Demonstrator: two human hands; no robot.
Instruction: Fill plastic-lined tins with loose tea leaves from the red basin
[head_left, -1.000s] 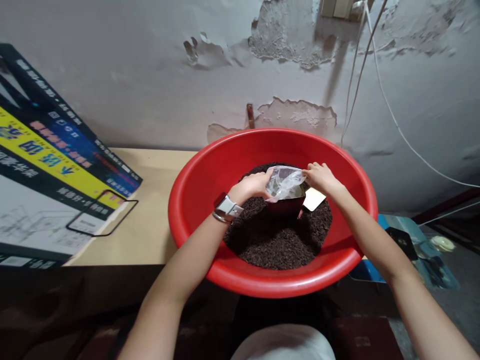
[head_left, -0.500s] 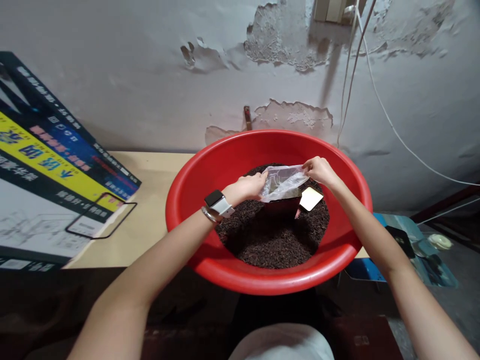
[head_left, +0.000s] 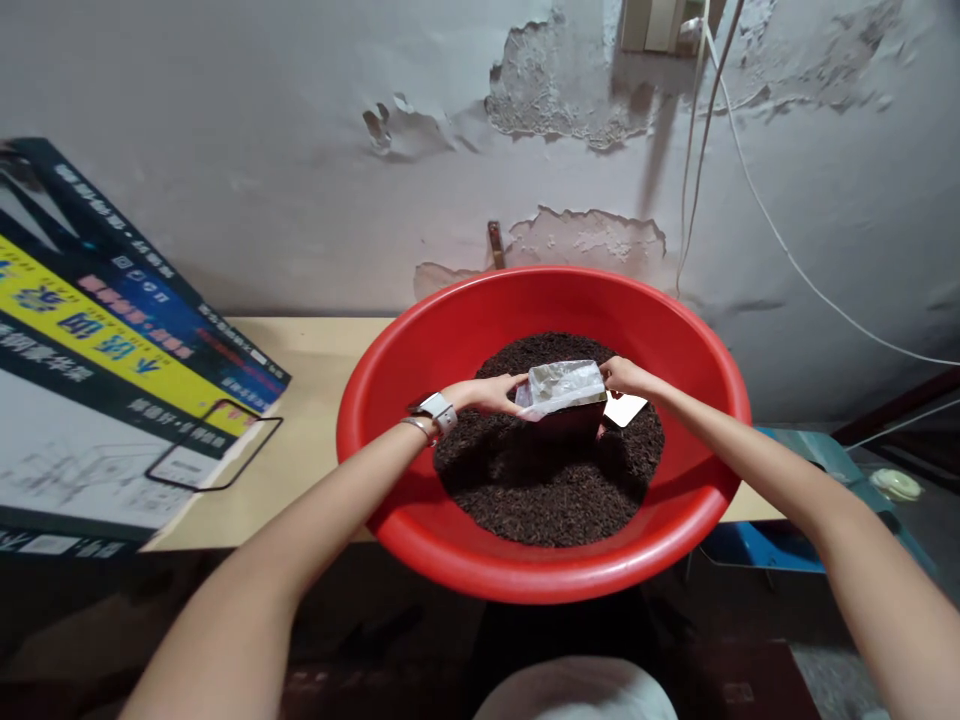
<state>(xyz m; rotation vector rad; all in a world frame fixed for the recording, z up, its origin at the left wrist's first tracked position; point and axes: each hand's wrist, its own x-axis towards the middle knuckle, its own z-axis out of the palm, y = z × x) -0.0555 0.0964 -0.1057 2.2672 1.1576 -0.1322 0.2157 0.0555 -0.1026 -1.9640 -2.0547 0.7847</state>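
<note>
A clear plastic bag [head_left: 564, 386] lines a dark box [head_left: 568, 424], its edge folded out over the box's rim. The box stands in dark loose grains, perhaps tea [head_left: 551, 500], inside a large red basin [head_left: 540, 580]. At the left end of the bag, my left hand [head_left: 491, 394] pinches its edge between thumb and fingers. My right hand [head_left: 628, 377] has its fingers closed on the bag at the opposite end. Just right of the box lies a pale lid-like flap [head_left: 624, 408]; whether it joins the box is unclear.
The basin rests on a light wooden table [head_left: 315, 370] against a peeling wall [head_left: 262, 180]. A large printed carton [head_left: 127, 370] with a wire handle [head_left: 217, 445] stands at left. Cables [head_left: 701, 140] hang at right, above a blue folding table [head_left: 757, 545].
The bag's mouth has come down and spread over the box's rim. Both hands have lowered, and my left wrist has turned. The view has shifted slightly.
</note>
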